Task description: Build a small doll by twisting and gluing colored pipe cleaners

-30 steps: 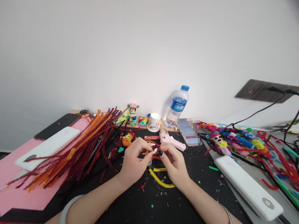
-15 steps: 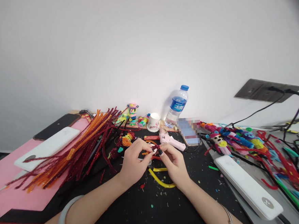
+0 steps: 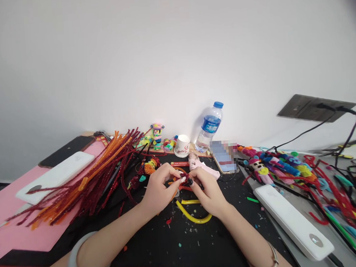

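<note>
Over the middle of the black mat point(image 3: 155, 249), my left hand point(image 3: 160, 189) and my right hand point(image 3: 211, 190) meet at the fingertips. Both pinch a small dark red piece of pipe cleaner point(image 3: 185, 175), mostly covered by the fingers. Its exact shape is too small to make out. Just below the hands lies a bent yellow pipe cleaner point(image 3: 192, 218). Behind the right hand rests a pale pink glue gun point(image 3: 205, 169). Left of the left hand is a small orange and yellow pipe-cleaner figure point(image 3: 150, 165).
Dark red and orange pipe cleaners point(image 3: 93, 184) spread across pink paper point(image 3: 51, 236) on the left. A paper cup point(image 3: 182, 146), water bottle point(image 3: 208, 127) and phone point(image 3: 224, 156) stand or lie along the wall. At right are colourful figures point(image 3: 278, 167) and a white power bank point(image 3: 294, 221).
The view has shifted slightly. My right wrist has turned a little, and its bracelet shows more. Both hands keep their pinch on the dark red piece.
</note>
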### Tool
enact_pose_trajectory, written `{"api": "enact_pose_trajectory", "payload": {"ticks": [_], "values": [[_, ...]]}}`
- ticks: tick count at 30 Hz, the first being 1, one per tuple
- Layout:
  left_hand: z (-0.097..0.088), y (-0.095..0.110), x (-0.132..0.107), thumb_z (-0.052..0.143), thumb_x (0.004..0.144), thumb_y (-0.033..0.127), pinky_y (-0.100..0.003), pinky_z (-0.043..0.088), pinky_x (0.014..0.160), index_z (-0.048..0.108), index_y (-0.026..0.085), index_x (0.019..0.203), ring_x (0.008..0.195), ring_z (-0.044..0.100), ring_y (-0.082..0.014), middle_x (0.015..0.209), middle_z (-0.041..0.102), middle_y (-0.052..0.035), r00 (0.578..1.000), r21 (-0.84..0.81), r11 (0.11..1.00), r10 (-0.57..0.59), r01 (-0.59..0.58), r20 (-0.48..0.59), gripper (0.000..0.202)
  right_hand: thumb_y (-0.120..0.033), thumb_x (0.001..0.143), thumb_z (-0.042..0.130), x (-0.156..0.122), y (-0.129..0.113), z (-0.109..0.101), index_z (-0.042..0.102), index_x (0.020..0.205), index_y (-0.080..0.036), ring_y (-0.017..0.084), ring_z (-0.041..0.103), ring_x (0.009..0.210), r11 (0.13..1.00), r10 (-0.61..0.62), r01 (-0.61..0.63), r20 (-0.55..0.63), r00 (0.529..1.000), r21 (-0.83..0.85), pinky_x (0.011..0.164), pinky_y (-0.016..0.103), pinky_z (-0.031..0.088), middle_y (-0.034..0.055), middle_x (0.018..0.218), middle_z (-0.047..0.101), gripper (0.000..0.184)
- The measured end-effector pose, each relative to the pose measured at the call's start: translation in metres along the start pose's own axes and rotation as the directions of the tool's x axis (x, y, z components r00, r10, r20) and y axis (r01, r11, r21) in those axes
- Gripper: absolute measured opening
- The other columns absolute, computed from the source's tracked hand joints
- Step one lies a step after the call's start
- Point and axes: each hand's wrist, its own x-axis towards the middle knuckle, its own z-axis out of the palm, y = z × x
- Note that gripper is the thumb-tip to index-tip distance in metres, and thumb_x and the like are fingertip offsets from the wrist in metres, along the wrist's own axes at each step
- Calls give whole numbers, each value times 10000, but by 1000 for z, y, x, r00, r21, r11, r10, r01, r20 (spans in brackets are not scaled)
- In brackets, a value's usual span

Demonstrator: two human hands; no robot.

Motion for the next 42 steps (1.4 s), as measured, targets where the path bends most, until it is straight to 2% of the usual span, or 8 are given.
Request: {"api": "enact_pose_trajectory", "payload": {"ticks": [9, 19, 28, 31, 37, 42], "values": [[-1, 0, 1, 573, 752, 131, -228, 447, 603, 499, 169, 727, 667, 538, -109, 731, 497, 4, 999, 15, 1000, -13, 12, 38, 88, -162, 865, 395, 0, 0, 0, 475, 799, -187, 135, 433, 669, 1000, -19, 18, 17, 1000, 19, 611, 256, 349, 6, 733, 480, 106], [-2, -1, -1, 556, 743, 99, -245, 440, 622, 512, 176, 716, 688, 537, -125, 734, 518, -7, 999, 59, 998, 28, -29, 25, 93, -231, 890, 398, -1, -3, 6, 516, 761, -181, 130, 432, 644, 982, 117, -112, -24, 993, 149, 590, 249, 346, -1, 695, 486, 182], [-1, -2, -1, 546, 757, 117, -241, 428, 602, 503, 178, 720, 671, 525, -121, 731, 504, -4, 999, 66, 998, 6, -9, 39, 83, -241, 879, 416, -3, 0, 12, 508, 729, -176, 119, 393, 607, 957, 190, -176, -38, 981, 232, 552, 234, 322, -15, 665, 454, 188], [0, -1, 0, 560, 755, 144, -237, 431, 594, 503, 175, 716, 657, 527, -117, 721, 501, 1, 999, 35, 999, -26, 24, 37, 76, -253, 878, 420, -3, 2, 12, 506, 722, -176, 118, 397, 605, 951, 206, -193, -33, 978, 240, 554, 232, 329, -18, 657, 454, 194], [1, -1, 2, 599, 746, 218, -234, 450, 594, 470, 176, 734, 651, 561, -113, 723, 543, 8, 981, -107, 977, -179, 186, 69, 136, -297, 901, 382, -3, 3, 8, 531, 793, -180, 139, 453, 670, 945, 187, -180, 2, 982, 273, 619, 247, 364, 2, 712, 508, 218], [0, -1, 4, 608, 743, 233, -225, 434, 580, 465, 172, 729, 627, 543, -103, 689, 526, 22, 973, -122, 967, -212, 222, 88, 156, -309, 907, 379, -3, 3, 6, 517, 768, -178, 133, 441, 658, 950, 176, -175, 17, 984, 258, 605, 243, 358, 0, 704, 495, 235]]}}
